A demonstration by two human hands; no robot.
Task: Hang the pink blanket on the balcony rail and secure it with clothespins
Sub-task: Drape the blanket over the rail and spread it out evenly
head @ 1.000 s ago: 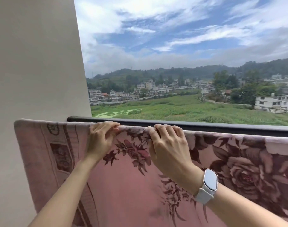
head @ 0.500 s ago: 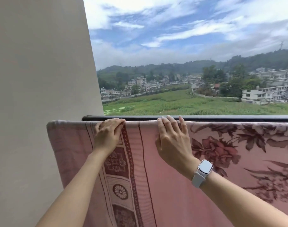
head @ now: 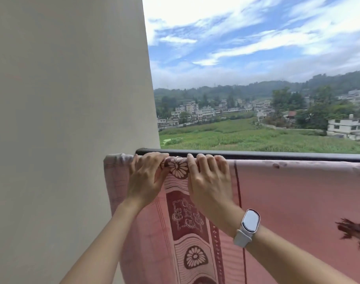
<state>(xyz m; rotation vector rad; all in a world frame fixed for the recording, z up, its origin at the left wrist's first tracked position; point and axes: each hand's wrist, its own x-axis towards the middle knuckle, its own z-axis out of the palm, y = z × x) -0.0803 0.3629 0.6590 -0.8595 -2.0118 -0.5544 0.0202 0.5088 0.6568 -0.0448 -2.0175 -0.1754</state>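
Observation:
The pink blanket point(head: 293, 201), with dark red flowers and a patterned border, hangs in front of the black balcony rail point(head: 277, 155). Its top edge sits just below the rail. My left hand point(head: 147, 177) grips the top edge near the blanket's left end. My right hand point(head: 210, 181), with a white watch on the wrist, grips the same edge a little to the right. A flower motif shows between the two hands. No clothespins are in view.
A plain cream wall point(head: 68, 119) fills the left side, and the rail ends against it. Beyond the rail lie a green field point(head: 236, 138), houses, hills and a cloudy sky.
The blanket has slid rightward along the rail relative to my hands, so both hands now grip near its left border. The view has turned left toward the wall.

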